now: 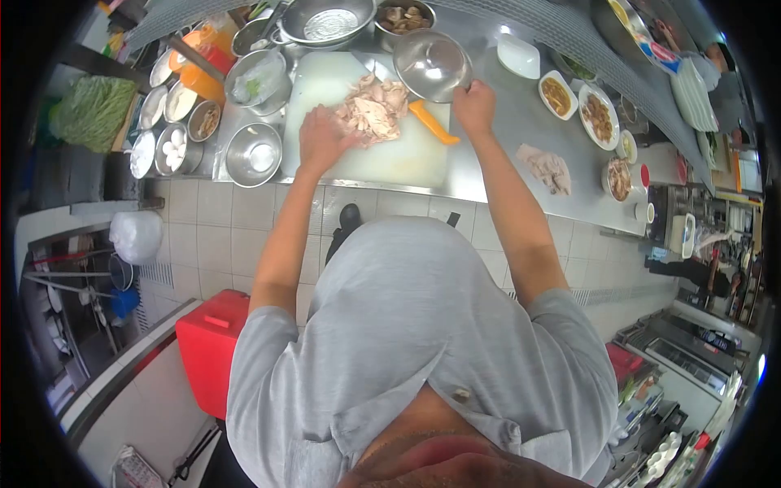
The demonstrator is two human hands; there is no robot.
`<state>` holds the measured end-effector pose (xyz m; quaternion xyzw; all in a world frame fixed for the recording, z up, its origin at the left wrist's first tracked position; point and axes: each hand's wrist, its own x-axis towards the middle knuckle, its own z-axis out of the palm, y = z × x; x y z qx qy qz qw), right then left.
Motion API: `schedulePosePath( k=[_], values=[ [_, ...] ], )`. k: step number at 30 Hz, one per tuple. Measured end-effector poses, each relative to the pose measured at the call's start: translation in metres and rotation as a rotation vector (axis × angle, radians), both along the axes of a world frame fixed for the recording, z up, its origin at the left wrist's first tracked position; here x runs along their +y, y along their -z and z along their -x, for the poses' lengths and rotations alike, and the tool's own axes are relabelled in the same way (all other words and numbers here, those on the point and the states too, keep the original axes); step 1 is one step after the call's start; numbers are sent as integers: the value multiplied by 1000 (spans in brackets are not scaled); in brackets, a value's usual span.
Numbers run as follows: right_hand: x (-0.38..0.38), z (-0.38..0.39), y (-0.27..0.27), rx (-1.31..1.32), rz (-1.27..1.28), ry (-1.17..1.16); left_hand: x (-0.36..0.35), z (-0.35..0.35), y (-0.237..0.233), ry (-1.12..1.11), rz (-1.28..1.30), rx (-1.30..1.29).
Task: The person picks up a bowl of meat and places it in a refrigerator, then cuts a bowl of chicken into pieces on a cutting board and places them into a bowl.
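A pile of sliced pale cooked meat, probably chicken [374,114], lies on a white cutting board [325,73]. My left hand [324,140] rests against the pile's left side, its fingers apart and partly blurred, touching the meat. At the board's right edge my right hand [474,106] grips the rim of a steel bowl [433,65], which is tilted beside the pile. Between that bowl and the board's front edge lies a knife with an orange handle [434,122]; its blade is hidden.
A steel bowl [254,154] and a bowl holding a plastic bag [257,80] stand left of the board. Behind it are a colander [327,20] and a pot of brown pieces [404,16]. To the right lie a flat piece of meat [546,168] and filled dishes [599,118].
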<state>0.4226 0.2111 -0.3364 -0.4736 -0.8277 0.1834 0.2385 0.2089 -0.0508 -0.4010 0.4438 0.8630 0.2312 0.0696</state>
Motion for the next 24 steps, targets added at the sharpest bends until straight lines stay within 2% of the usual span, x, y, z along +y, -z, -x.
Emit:
schedulePosePath(
  k=[3,6,8,11,18,21,24],
  values=[
    [-9,-34,-21,398,640,222,1,15,5,28,-40,20],
    [-4,-81,6,670,799,285,7,18,-30,66,-35,-40],
    [-4,-115,20,703,874,344,19,16,-45,92,-16,-81],
    [-2,-161,45,791,983,434,35,19,-38,80,-100,-259],
    [-14,-203,59,929,1036,437,59,18,-47,177,-35,-163],
    [-28,-217,41,881,1167,407,61,18,-42,184,-66,-185],
    [-49,-211,24,147,788,270,49,29,-48,123,-66,-153]
  ],
)
